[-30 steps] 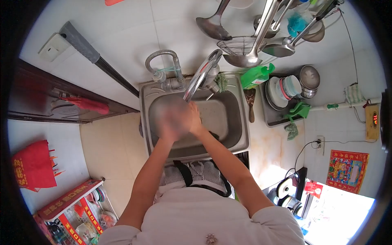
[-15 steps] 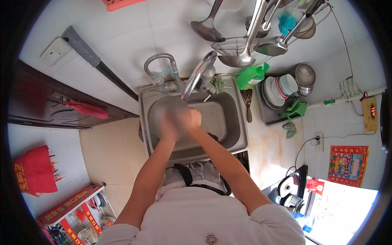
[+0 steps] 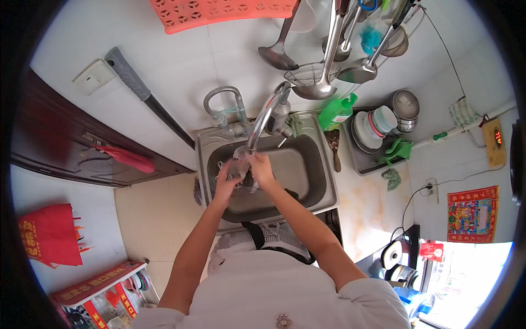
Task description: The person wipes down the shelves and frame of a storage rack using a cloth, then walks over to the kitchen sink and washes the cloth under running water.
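Note:
Under the spout of the curved metal faucet [image 3: 268, 116], both hands are over the left part of the steel sink [image 3: 323, 178]. Between them is a crumpled greyish cloth [image 3: 240, 165]. My left hand [image 3: 226, 183] touches its left side with fingers apart and curved. My right hand [image 3: 261, 169] has its fingers wrapped round the cloth's right side, just below the spout. A flexible grey hose tap [image 3: 239, 104] stands behind the sink's left side. Part of the cloth is hidden by the fingers.
A green bottle [image 3: 334, 114] and a spatula [image 3: 333, 149] are right of the sink. Farther right, a dish tray [image 3: 366, 166] holds stacked bowls [image 3: 383, 118]. Ladles [image 3: 315, 90] hang above, beside a red basket [image 3: 219, 13]. A dark door [image 3: 55, 131] is at the left.
The blurred area over my hands has cleared, showing the cloth. My left hand's fingers now show spread. The view has shifted, with more of the red basket visible at the top.

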Available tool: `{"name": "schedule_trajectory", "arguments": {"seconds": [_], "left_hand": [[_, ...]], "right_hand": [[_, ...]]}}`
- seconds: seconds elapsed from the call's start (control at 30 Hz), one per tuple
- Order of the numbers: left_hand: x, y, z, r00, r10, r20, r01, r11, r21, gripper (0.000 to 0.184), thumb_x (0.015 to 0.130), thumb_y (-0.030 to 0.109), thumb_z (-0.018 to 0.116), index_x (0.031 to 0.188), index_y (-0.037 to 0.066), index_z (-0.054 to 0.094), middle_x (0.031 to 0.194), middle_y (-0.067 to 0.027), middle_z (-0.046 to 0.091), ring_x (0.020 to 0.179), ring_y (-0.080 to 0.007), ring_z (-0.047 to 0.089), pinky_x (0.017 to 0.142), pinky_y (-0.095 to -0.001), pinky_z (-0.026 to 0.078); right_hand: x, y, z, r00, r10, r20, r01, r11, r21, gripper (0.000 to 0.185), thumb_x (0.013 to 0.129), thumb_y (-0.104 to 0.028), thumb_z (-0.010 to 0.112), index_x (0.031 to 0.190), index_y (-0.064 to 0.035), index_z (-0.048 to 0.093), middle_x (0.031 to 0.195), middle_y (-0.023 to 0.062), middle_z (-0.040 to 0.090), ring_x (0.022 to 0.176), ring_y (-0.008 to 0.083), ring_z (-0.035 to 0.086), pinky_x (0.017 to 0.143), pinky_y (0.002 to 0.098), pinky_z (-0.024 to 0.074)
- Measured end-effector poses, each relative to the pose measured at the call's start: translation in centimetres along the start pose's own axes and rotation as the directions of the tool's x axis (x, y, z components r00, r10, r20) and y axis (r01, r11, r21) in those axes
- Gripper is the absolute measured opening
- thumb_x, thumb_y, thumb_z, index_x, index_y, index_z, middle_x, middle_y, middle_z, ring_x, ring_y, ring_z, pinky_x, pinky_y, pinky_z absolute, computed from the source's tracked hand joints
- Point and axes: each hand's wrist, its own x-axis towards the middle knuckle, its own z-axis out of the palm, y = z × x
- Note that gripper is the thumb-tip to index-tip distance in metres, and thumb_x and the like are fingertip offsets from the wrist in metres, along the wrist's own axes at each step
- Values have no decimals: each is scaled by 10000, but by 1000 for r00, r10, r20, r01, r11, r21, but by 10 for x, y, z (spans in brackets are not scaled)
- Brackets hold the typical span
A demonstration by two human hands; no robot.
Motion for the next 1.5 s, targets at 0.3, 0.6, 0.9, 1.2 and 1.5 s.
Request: {"name": "schedule_trajectory", "arguments": {"seconds": [0.3,0.6,0.9,1.2,1.5], "left_hand": [[25,-9,13,975,127,184,-215,757,617,222,830,187,633,963,10,611,948,-161,627,850,-253,610,740,-353,460],[26,63,-17,743,654,142,-522,433,735,211,886,157,550,1034,8,579,887,-178,618,801,-325,597,720,-356,462],[-7,125,-22,746,342,572,-666,380,642,333,771,222,685,1009,13,584,839,-172,617,759,-311,602,680,-365,454],[32,84,-43,804,249,540,-584,503,637,366,791,240,695,1035,-9,585,1041,-108,591,887,-228,583,727,-317,451],[12,49,18,966,-64,251,-131,716,686,623,720,284,776,1194,-14,502,1132,-101,558,1005,-170,540,834,-310,437]], "right_hand": [[1,-37,-2,966,-259,-21,257,940,223,371,957,-291,477,874,36,632,764,67,658,675,108,570,635,256,458],[5,13,-77,907,-272,-321,240,961,-136,449,815,-372,683,669,5,489,584,-17,428,554,90,355,518,268,351],[-18,-6,-108,958,-181,221,278,774,-569,366,754,-361,728,752,-13,614,733,116,573,629,184,541,588,344,420],[-5,-14,-94,988,-149,-29,124,905,-408,405,881,-369,587,746,12,618,752,112,611,663,214,561,634,357,443],[18,-7,-48,992,101,77,-126,856,501,436,908,-396,549,1037,19,580,928,52,595,843,149,544,746,298,441]]}}
